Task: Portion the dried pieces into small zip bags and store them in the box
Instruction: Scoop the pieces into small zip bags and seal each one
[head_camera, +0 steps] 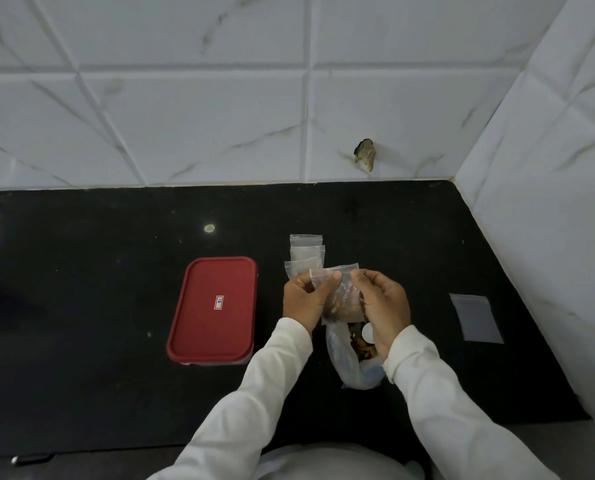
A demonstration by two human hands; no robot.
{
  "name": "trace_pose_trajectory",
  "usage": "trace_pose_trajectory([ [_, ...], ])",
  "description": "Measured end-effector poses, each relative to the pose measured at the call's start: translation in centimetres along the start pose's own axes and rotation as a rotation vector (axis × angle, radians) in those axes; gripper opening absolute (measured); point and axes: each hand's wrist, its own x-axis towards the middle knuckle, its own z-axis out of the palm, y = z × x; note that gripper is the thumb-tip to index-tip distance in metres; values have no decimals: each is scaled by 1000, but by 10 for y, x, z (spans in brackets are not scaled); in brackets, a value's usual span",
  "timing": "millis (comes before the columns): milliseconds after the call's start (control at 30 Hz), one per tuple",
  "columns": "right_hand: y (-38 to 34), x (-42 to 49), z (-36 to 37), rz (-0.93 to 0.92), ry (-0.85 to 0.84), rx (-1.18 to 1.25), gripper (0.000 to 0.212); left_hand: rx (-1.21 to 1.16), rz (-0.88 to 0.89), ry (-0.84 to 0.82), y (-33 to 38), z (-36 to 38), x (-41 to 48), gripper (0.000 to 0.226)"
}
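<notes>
1. So, both hands are on one small clear zip bag [339,289] with brown dried pieces [344,308] sitting in its lower half. It's held up just above the counter, about mid-shot.
2. The left hand [303,299] pinches the bag's top left corner, thumb and fingers curled onto the plastic. The right hand [382,306] grips the right edge near the top strip, fingers curled in too.
3. Right under the hands is a bigger crumpled clear plastic bag [351,372] with its mouth open and more of the same brown stuff showing inside. There's a small white round thing at its mouth by the right wrist, and I can't tell what it is.
4. A rectangular storage box with a red lid [213,327] sits left of the hands on the black stone countertop [81,306]. The lid is on and has a little white label in the middle. It's near the left hand but not touching.
5. Just beyond the hands, a few more small clear bags [306,252] lie overlapping in a short row. I can't make out what's in them.
6. Well off to the right, one flat clear zip bag [476,318] lies near the side wall.
7. White marble-look wall tiles [185,116] run behind, with a chipped hole [365,155] low down. The person has long white sleeves [272,393].
</notes>
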Motion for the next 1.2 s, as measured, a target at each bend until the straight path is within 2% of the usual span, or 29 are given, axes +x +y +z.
trace_pose_trajectory([
  [100, 7, 4, 2, 5, 33, -16, 12, -13, -20, 25, -1, 3, -1, 15],
  [233, 17, 7, 6, -20, 62, -116, 26, 7, -75, 67, -5, 8, 2, 30],
  [367, 19, 7, 8, -24, 81, -67, 12, 28, -103, 81, -6, 10, 3, 37],
  [633, 22, 4, 7, -21, 87, -70, 20, 99, -105, 132, -7, 13, 7, 30],
  [733, 23, 3, 8, -2, 115, 6, 15, 80, -140, 114, -7, 15, 6, 51],
  [767, 22, 3, 8, 11, 118, 25, 14, 67, -137, 111, -8, 15, 5, 50],
  [867, 22, 4, 6, 34, 111, 116, 14, -14, -130, 86, -6, 11, 3, 24],
  [967, 23, 6, 4, 36, 106, 108, 15, -79, -136, 71, -3, 7, 1, 11],
  [1200, 27, 9, 5, 54, 97, 31, 17, -5, -113, 160, -2, 12, 4, 6],
])
